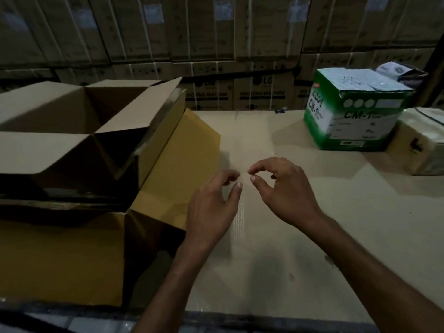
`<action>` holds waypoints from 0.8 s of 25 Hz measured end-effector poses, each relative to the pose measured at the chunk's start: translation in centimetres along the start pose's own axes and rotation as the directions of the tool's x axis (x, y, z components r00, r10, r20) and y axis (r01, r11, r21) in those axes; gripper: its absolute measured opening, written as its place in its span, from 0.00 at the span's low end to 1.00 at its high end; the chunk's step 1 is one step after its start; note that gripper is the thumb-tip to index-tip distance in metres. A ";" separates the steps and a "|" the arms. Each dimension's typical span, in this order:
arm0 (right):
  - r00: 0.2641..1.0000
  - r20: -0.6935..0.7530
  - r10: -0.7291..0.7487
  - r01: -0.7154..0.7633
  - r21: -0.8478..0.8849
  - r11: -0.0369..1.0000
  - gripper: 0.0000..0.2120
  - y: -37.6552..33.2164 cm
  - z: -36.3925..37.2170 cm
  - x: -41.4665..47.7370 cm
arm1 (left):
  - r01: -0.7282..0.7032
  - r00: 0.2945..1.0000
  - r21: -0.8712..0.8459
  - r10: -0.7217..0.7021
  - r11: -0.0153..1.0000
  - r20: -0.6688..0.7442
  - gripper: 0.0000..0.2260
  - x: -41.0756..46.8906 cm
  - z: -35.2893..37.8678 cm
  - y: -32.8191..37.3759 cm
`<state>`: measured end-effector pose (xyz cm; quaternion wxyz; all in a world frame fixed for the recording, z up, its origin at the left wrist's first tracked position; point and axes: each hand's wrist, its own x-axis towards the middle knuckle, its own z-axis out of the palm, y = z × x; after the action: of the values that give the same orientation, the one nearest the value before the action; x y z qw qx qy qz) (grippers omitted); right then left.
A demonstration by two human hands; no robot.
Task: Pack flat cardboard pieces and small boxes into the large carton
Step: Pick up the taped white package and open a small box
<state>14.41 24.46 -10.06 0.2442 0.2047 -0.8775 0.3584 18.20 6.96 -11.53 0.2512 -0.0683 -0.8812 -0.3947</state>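
Left hand (211,207), right hand (286,188): loosely curled, empty. Large carton (43,150) at 10 o'clock. Likely risk: flaps snag yellow flat cardboard (187,150) going in.

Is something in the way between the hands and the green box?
Nothing visible is. Only bare table lies between the right hand and the green box. The left hand hovers beside the right, farther from the box.

Bare table (276,236) centre gives passage; open carton (79,131) blocks left, green box (353,116) blocks far right.
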 end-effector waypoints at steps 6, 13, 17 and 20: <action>0.988 -0.075 0.132 -0.138 -0.090 0.986 0.06 6.6 -3.3 1.8 | 0.039 0.989 -0.203 -0.009 0.978 0.147 0.09 5.8 7.2 1.5; 0.954 -0.216 0.208 -0.242 -0.144 0.960 0.09 17.5 -10.1 7.2 | 0.091 0.960 -0.387 0.023 0.918 0.280 0.08 13.2 16.9 6.9; 0.938 -0.250 0.238 -0.275 -0.122 0.954 0.10 27.3 -14.2 11.7 | 0.148 0.945 -0.446 0.008 0.883 0.328 0.10 18.2 25.0 11.0; 0.923 -0.289 0.256 -0.305 -0.140 0.942 0.11 35.6 -17.6 15.2 | 0.225 0.937 -0.470 -0.057 0.854 0.345 0.10 22.9 32.0 13.9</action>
<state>-11.76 58.02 -9.18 0.3238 0.0032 -0.8860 0.3320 -9.60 38.00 -8.94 0.0490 -0.1286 -0.7792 -0.6115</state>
